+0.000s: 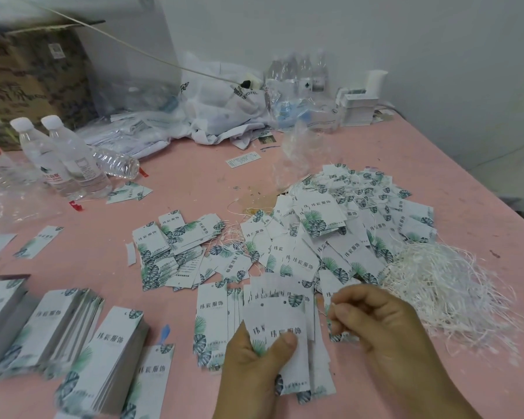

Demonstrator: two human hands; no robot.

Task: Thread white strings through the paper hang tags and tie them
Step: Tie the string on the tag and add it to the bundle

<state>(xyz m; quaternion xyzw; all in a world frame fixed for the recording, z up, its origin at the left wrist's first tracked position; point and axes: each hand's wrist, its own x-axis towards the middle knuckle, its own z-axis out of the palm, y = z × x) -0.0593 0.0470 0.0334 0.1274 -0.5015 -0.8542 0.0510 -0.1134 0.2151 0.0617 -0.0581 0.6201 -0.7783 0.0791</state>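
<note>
Left hand (254, 355) fingers pinch tags (280, 316); right hand (375, 319) beside.

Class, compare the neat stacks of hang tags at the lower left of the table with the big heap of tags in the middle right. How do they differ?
The stacks at lower left are squared up, edges aligned; the heap is scattered, tags overlapping at all angles. Thin white strings run among the tags in the heap; none shows on the stacks. Both carry the same green leaf print and dark lettering, and both rest on the pink table.
</note>
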